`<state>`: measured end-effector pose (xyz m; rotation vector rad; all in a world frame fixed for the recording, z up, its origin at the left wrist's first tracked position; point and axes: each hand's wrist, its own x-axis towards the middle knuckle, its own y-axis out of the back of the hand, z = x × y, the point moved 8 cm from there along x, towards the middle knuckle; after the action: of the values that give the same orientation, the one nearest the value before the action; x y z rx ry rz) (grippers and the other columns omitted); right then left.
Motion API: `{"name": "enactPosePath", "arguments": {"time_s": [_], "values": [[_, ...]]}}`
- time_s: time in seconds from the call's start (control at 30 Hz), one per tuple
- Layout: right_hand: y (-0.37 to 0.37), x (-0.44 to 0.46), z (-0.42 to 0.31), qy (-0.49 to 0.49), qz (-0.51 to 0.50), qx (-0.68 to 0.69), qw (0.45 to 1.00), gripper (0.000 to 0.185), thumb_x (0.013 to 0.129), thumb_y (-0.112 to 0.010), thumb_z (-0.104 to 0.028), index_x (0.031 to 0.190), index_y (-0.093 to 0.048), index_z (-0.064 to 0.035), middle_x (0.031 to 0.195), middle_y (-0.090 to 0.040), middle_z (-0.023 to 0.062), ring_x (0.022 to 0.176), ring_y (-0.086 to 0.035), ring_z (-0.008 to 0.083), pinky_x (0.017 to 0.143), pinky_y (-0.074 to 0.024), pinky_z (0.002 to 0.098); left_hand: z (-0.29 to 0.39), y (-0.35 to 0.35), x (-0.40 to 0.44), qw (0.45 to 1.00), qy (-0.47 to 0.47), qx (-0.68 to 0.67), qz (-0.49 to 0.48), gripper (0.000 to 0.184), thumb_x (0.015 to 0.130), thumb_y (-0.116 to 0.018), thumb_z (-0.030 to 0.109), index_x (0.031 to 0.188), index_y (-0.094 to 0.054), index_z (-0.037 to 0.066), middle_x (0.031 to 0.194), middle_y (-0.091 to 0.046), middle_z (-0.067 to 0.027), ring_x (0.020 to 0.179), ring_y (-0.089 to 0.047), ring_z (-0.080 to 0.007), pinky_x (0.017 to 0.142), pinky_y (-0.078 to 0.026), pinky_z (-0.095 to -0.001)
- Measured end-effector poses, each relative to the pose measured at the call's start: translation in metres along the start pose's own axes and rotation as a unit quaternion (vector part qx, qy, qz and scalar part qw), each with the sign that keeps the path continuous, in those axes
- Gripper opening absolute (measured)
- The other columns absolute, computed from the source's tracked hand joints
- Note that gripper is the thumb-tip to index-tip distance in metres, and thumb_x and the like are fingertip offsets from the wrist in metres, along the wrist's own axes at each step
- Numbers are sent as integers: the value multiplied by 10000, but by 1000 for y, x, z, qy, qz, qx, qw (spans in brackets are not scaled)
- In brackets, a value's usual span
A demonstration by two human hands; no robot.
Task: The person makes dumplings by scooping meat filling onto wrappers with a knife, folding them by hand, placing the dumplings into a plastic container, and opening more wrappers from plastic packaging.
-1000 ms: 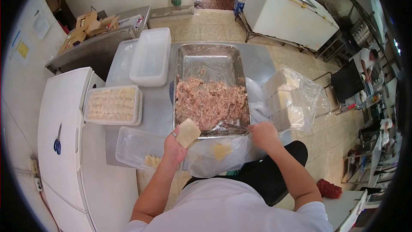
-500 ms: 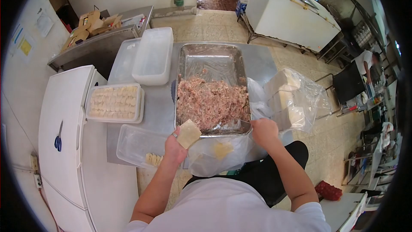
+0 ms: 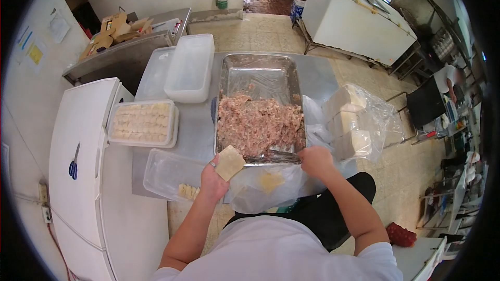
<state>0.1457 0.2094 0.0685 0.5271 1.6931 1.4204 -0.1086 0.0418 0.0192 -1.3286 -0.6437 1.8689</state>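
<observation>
My left hand (image 3: 211, 183) holds square dough wrappers (image 3: 230, 163) at the near left corner of a metal tray (image 3: 298, 75). I cannot tell how many wrappers there are. My right hand (image 3: 316, 162) is closed around the handle of a slim metal utensil (image 3: 284, 154), whose end lies at the near edge of the ground meat filling (image 3: 260, 122); its exact kind is unclear. To the left, a plastic container (image 3: 169, 169) has several filled dumplings (image 3: 188, 191) in its near corner. A plastic bag (image 3: 255, 190) with yellowish wrappers (image 3: 272, 180) lies in front of the tray.
A full container of dumplings (image 3: 141, 123) stands at the table's left, with an empty plastic tub (image 3: 190, 67) behind it. Bagged stacks of wrappers (image 3: 346, 119) sit at the right edge. A white fridge (image 3: 78, 177) with scissors (image 3: 74, 164) on it is left; a person (image 3: 447, 80) is far right.
My right hand has brought the utensil from the tray's near right corner leftward to the meat. My left hand keeps the wrappers in nearly the same place. The view has shifted slightly.
</observation>
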Motion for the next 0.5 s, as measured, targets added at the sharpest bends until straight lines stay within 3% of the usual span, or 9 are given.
{"name": "enactPosePath", "arguments": {"time_s": [0.13,0.23,0.33,0.43,0.5], "values": [[5,6,-7,53,-33,10,998,199,817,-601,-179,909,-776,-205,845,-726,131,837,-710,347,735,-569,488,5,3,1,1000,-21,4,-9,434,1082,-416,285,1354,-514,-39,1347,-608,-199,1252,-593,-352,1121,-436,-480],[15,6,-16,70,-56,43,995,198,821,-606,-166,905,-781,-130,874,-740,156,858,-718,354,778,-574,471,10,5,-1,999,-34,0,-16,432,1080,-416,280,1358,-514,-35,1343,-615,-189,1250,-596,-346,1115,-445,-473],[-13,23,-13,111,-60,151,980,230,822,-614,-154,974,-785,-128,890,-741,166,820,-710,360,759,-564,455,14,17,8,999,-48,-5,-8,436,1080,-390,273,1370,-510,-31,1333,-623,-184,1251,-598,-342,1107,-457,-465],[-28,23,-11,107,-107,315,937,237,826,-633,-122,1008,-784,-126,886,-744,159,777,-696,355,719,-549,418,15,22,14,998,-49,-22,-31,491,1070,-354,300,1382,-514,-44,1347,-622,-190,1255,-600,-345,1111,-454,-469],[-23,6,-15,64,-87,386,916,217,841,-647,-100,1011,-779,-125,864,-736,151,761,-686,338,691,-535,396,14,35,24,998,-51,-3,-31,503,1073,-336,312,1387,-507,-42,1355,-617,-190,1252,-599,-351,1111,-452,-472]]}}
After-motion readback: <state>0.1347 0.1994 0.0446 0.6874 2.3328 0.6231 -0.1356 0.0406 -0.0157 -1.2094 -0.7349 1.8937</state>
